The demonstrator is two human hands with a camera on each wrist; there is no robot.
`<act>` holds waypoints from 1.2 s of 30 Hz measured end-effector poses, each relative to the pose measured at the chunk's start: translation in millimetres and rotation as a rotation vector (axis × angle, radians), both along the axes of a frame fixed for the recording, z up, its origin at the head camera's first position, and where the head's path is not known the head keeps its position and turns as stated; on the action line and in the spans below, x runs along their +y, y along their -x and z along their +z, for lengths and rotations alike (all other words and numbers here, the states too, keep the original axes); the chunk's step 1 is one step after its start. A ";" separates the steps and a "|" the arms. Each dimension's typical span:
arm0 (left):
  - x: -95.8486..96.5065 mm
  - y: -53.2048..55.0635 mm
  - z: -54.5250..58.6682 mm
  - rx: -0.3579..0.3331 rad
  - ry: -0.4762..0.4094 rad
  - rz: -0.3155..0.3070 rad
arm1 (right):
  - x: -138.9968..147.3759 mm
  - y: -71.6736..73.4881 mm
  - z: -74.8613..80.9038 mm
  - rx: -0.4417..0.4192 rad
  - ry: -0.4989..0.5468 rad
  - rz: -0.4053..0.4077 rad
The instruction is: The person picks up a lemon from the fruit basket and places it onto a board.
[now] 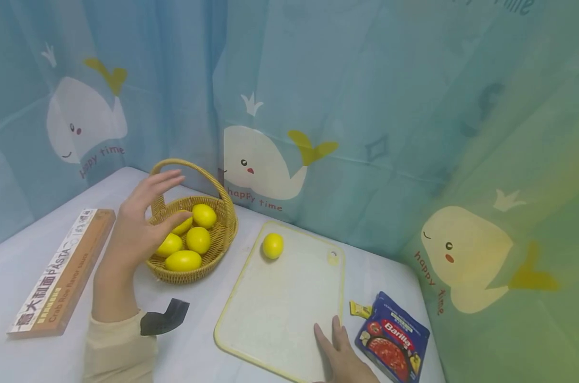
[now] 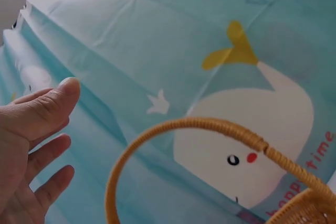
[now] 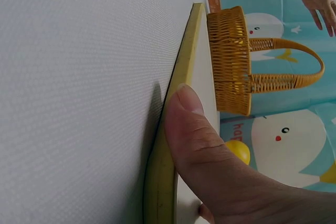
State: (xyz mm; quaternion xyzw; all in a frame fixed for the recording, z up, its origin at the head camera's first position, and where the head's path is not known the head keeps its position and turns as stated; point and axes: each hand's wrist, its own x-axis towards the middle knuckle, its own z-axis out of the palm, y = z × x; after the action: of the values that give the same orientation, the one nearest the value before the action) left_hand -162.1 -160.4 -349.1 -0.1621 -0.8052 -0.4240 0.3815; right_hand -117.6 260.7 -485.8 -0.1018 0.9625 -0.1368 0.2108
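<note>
My left hand is raised by the near left side of a wicker basket, its fingers and thumb apart with nothing between them. Several yellow lemons lie in the basket; the hand partly covers some of them in the head view. A single lemon sits near the far left corner of a white cutting board with a yellow rim. My right hand rests at the board's near right part, fingers extended. In the right wrist view its thumb touches the board's edge.
A long pasta box lies left of the basket. Right of the board are a blue Barilla sauce pouch and a small yellow packet. A curtain with whale prints hangs behind the white table.
</note>
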 end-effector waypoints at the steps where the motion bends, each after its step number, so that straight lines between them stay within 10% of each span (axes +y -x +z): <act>1: -1.3 1.4 -1.6 -0.011 -0.010 0.002 | 0.0 0.3 -0.1 -0.002 0.001 0.000; 22: -8.2 43.2 -44.2 -0.202 -0.123 -0.062 | 1.1 1.1 0.3 -0.013 0.013 0.010; 36: -7.1 67.7 -79.4 -0.468 -0.047 -0.032 | 1.8 1.1 -0.5 -0.003 0.019 0.011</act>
State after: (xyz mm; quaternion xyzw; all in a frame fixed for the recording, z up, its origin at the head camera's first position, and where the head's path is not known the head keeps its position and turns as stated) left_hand -229.9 -167.5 -428.4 -0.0629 -0.8589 -0.4748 0.1813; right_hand -118.6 262.4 -486.3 -0.1090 0.9603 -0.1451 0.2121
